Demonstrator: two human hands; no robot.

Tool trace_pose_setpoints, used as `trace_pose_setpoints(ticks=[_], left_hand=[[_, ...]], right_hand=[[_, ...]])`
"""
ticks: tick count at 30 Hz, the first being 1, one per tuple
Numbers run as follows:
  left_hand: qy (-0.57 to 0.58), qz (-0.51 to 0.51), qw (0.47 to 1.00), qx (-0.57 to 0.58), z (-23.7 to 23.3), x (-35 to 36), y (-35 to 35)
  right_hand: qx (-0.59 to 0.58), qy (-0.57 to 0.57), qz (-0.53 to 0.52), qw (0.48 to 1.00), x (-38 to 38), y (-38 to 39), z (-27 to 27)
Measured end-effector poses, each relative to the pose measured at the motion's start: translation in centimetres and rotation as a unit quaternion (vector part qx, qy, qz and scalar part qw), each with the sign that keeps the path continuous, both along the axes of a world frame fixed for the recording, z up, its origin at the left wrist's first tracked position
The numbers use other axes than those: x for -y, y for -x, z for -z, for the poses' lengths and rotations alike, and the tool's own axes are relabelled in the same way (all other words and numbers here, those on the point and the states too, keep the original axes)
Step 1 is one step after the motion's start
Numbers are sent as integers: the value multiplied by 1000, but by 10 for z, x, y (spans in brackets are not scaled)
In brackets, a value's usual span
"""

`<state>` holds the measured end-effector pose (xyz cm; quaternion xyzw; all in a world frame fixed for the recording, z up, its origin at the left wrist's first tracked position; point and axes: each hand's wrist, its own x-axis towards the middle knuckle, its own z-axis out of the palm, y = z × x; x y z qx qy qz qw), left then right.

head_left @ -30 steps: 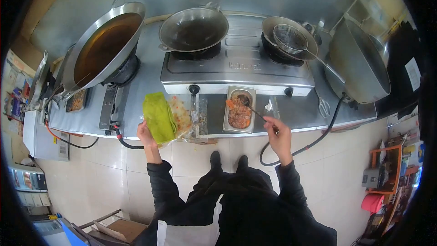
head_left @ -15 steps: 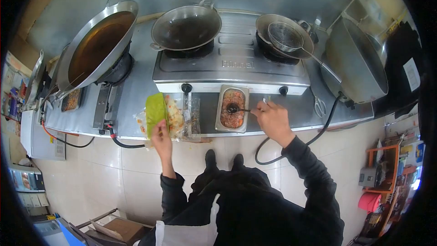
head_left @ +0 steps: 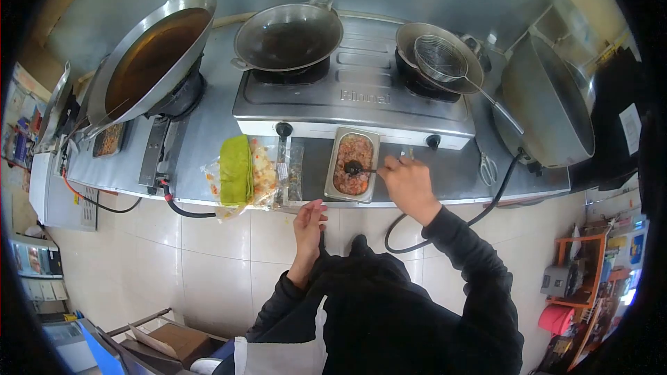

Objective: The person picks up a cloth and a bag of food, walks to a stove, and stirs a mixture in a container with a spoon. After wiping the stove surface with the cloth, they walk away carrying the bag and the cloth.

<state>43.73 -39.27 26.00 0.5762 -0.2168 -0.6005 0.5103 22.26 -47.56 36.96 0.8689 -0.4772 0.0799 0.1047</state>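
My right hand point(head_left: 410, 186) grips the handle of a dark spoon point(head_left: 354, 167). The spoon's round head rests in a pinkish minced mixture with orange bits point(head_left: 355, 149), inside a rectangular steel pan point(head_left: 328, 184) at the counter's front edge. My left hand point(head_left: 310, 228) is just in front of the counter, left of the pan, fingers loosely bent and apart with nothing visible in them. To its upper left, a folded yellow-green sheet, perhaps a cloth point(head_left: 236, 170), lies over a clear plastic bag of chopped pale and orange pieces point(head_left: 264, 173). A narrow clear packet point(head_left: 295, 170) lies beside that bag.
Behind the pan stands a two-burner stove point(head_left: 361, 97) with a wok point(head_left: 288, 38) and another pan holding a wire strainer point(head_left: 441, 57). A large wok of brown liquid point(head_left: 156, 52) is at left. Scissors point(head_left: 488, 169), a black hose point(head_left: 497, 191) and a big pot point(head_left: 542, 104) are at right.
My left hand has let go of the green sheet and moved right, toward the pan. The sheet now lies flat on the bag. My right hand still holds the spoon in the pan.
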Motion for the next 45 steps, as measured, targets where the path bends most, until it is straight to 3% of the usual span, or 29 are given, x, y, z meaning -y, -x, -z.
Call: trace_pose_setpoints(ticks=[6,12,16,25,34,37,45], left_hand=[[-11,3,1000,-27,5,3,16],[-21,-12,999,-30,3,9,20],[-10,-47,999,-15,13,11,20],[-12,-39,999,-21,11,25,10],[-93,-16,985,-147,9,22,6],[-96,2,957,-274,9,11,19],[-73,-11,951,-302,13,5,35]], right_hand=[[12,-26,4,1000,1,5,-43],[51,15,35,998,13,2,-13],[61,-24,52,996,-3,-5,5],[68,-3,57,996,-15,-5,-18],[65,26,71,995,-5,-5,-23],[63,28,80,994,-4,-5,-21],[67,35,92,993,-5,-7,-19]])
